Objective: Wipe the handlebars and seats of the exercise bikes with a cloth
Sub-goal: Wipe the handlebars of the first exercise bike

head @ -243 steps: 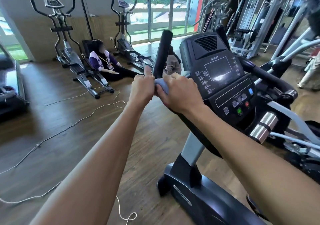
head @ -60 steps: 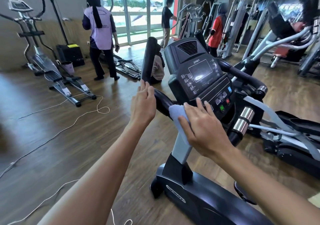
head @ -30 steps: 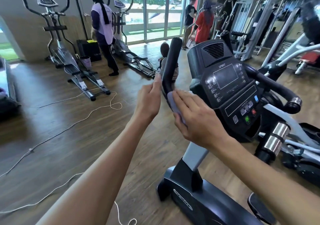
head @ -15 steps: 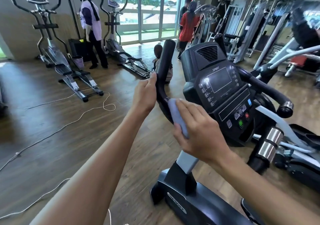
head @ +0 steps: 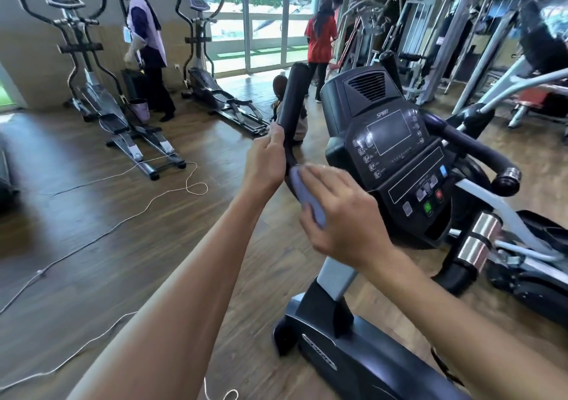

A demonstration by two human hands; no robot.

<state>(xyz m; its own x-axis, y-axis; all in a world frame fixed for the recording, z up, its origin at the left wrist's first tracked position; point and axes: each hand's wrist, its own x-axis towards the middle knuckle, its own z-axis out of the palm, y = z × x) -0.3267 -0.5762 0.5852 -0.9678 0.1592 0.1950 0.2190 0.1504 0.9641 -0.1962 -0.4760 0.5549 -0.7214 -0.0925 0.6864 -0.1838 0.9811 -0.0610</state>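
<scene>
A black exercise machine with a Spirit console (head: pixel 396 160) stands right in front of me. Its left handlebar (head: pixel 295 101) rises black and padded beside the console. My left hand (head: pixel 264 163) grips that handlebar from the left, at its lower bend. My right hand (head: pixel 341 212) presses a light blue cloth (head: pixel 307 193) against the bar just below the left hand; its fingers are blurred and lie over the cloth. The right handlebar (head: pixel 470 147) runs bare to a chrome end cap. No seat is in view.
Two elliptical trainers (head: pixel 92 70) stand at the back left, with a person in a lilac top (head: pixel 144 40) and a bucket between them. A person in red (head: pixel 321 37) and a seated child are near the glass doors. White cables (head: pixel 129 218) trail over the wooden floor. Weight machines fill the right.
My right hand has slid the cloth up and down the lower left handlebar over the last second. The left hand kept its grip. The people at the back have moved.
</scene>
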